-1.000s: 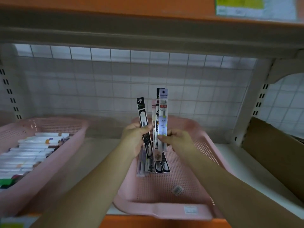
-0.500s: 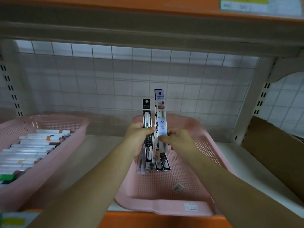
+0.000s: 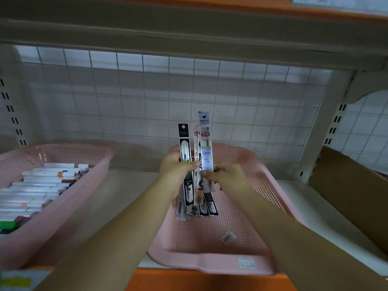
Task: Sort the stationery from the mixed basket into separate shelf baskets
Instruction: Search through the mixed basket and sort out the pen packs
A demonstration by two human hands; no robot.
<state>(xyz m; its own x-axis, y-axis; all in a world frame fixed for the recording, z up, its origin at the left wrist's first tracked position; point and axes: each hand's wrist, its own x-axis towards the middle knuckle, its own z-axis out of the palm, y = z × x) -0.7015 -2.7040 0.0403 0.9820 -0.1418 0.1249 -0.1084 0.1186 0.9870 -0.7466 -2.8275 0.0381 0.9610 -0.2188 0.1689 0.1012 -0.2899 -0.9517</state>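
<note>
Basket point(image 3: 210, 264) rim nearest. Over its floor the left hand point(image 3: 175, 172) curls round a bundle of packs point(image 3: 185, 143), long axes upright. The right hand point(image 3: 227, 178), just beside it, pinches the lilac pack point(image 3: 206, 148) at the bundle's right edge, probably to draw it off rightward. Grid point(image 3: 147, 91) behind.

2 forearms and 2 hands make up all that is shown of the person, and both are bare. The left forearm point(image 3: 117, 227) is seen uncovered from the lower edge of the frame to the wrist. It looks broad near the camera and narrows toward the left hand point(image 3: 176, 171). The right forearm point(image 3: 294, 234) is likewise uncovered along its whole visible length and tapers to the right hand point(image 3: 226, 177). Both wrists and all visible fingers are seen bare. Nails and knuckle creases are softened by dim light and blur and cannot be made out.
</note>
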